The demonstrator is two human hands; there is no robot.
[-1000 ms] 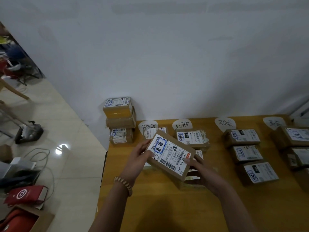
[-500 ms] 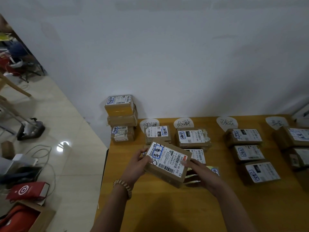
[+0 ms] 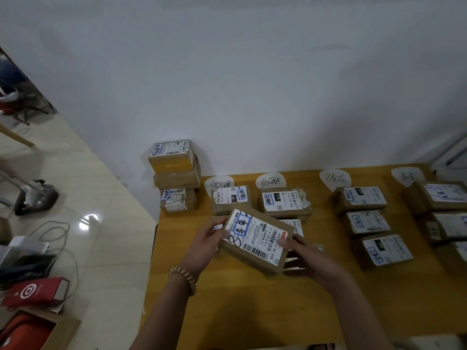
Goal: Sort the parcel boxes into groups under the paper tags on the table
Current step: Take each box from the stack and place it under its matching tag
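Note:
I hold a brown parcel box (image 3: 255, 239) with a white shipping label just above the wooden table (image 3: 252, 311). My left hand (image 3: 202, 246) grips its left end and my right hand (image 3: 305, 261) grips its right end. Along the table's back edge lie several paper tags: the first tag (image 3: 218, 183), the second tag (image 3: 270, 181), the third tag (image 3: 334, 177) and the fourth tag (image 3: 406, 176). One box (image 3: 231, 198) lies under the first tag, another box (image 3: 284, 201) under the second. Three boxes (image 3: 366, 222) form a column under the third tag. More boxes (image 3: 439, 210) lie under the fourth.
A stack of three parcel boxes (image 3: 175, 176) stands at the table's back left corner against the white wall. The table's left edge drops to a tiled floor with cables (image 3: 58, 238), a red box (image 3: 35, 291) and an open carton (image 3: 32, 332).
The held box has come down a little toward the table, uncovering the box under the first tag. Both hands keep their grip on it.

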